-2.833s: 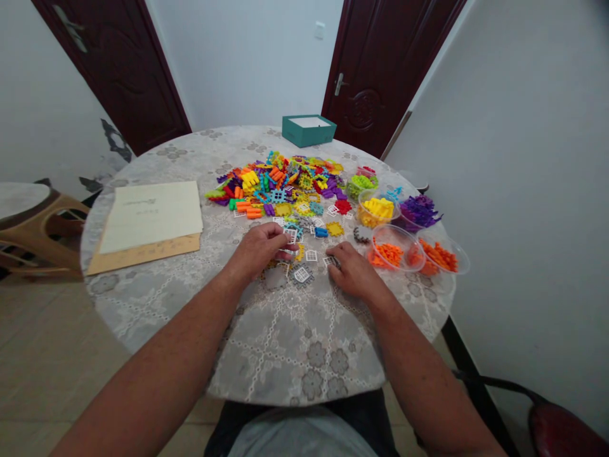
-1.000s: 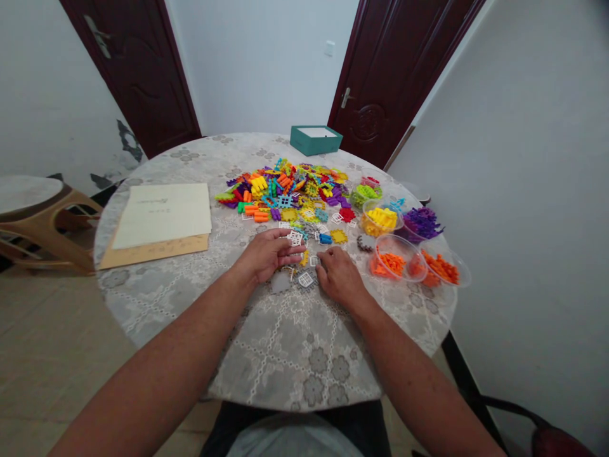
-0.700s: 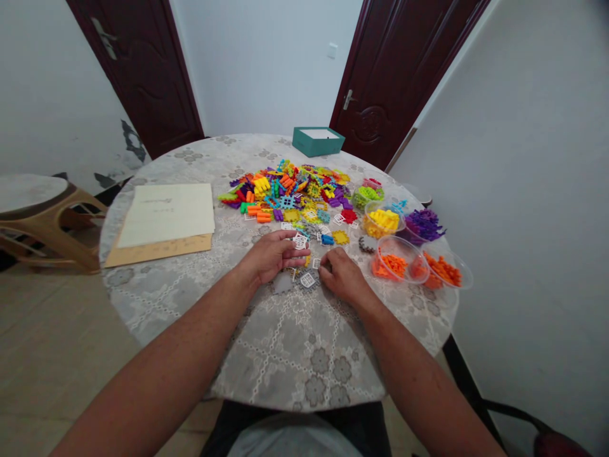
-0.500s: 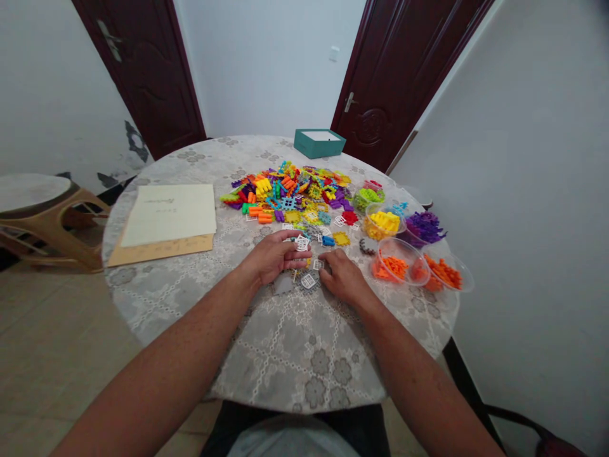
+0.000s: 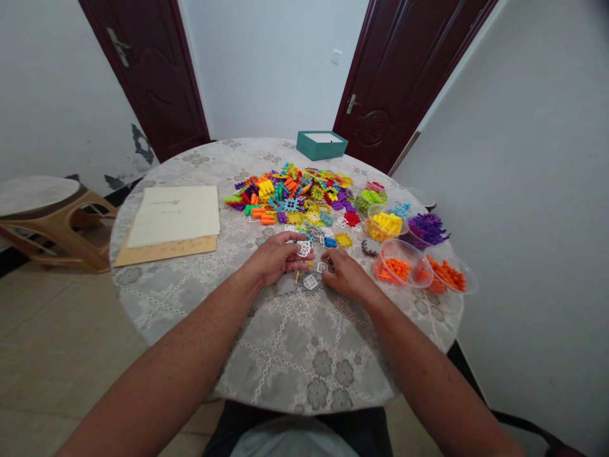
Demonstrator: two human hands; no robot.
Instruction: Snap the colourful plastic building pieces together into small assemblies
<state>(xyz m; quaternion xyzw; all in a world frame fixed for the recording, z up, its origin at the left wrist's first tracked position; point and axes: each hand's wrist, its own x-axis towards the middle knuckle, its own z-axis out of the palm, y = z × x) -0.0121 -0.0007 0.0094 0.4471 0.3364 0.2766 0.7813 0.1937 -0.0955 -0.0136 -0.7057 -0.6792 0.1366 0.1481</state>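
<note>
So the left hand [image 5: 278, 259] has a white window piece [image 5: 303, 248] pinched between thumb and fingers, held a bit above the table [image 5: 266, 355], with the lower fingers stretched out underneath. Might be more than one stacked there, too small to tell. Its grid face tips up toward the camera and it sticks out from the fingertips toward the right hand [image 5: 346, 274]. It's close to square, so I can't really call a long axis.

The right hand is curled, with its fingertips right at the edge of a second window piece [image 5: 322, 267]; can't tell if they're actually gripping it or just touching. That one looks flat on the table.

Just in front of it, a third window piece [image 5: 311, 282] lies on a grey toothed plate [image 5: 304, 287], set kinda slantwise. All three look like thin plastic lattice with little square holes.

Beyond the hands there's a messy pile of bricks [image 5: 292, 190]: toothed squares, chunky ridged bits, loads of colors, mostly smooth-looking plastic. Clear round tubs sit to the right, one with yellow bits [image 5: 386, 223], another with orange bits [image 5: 394, 269]. The tablecloth has a grey lace-and-flower print.
</note>
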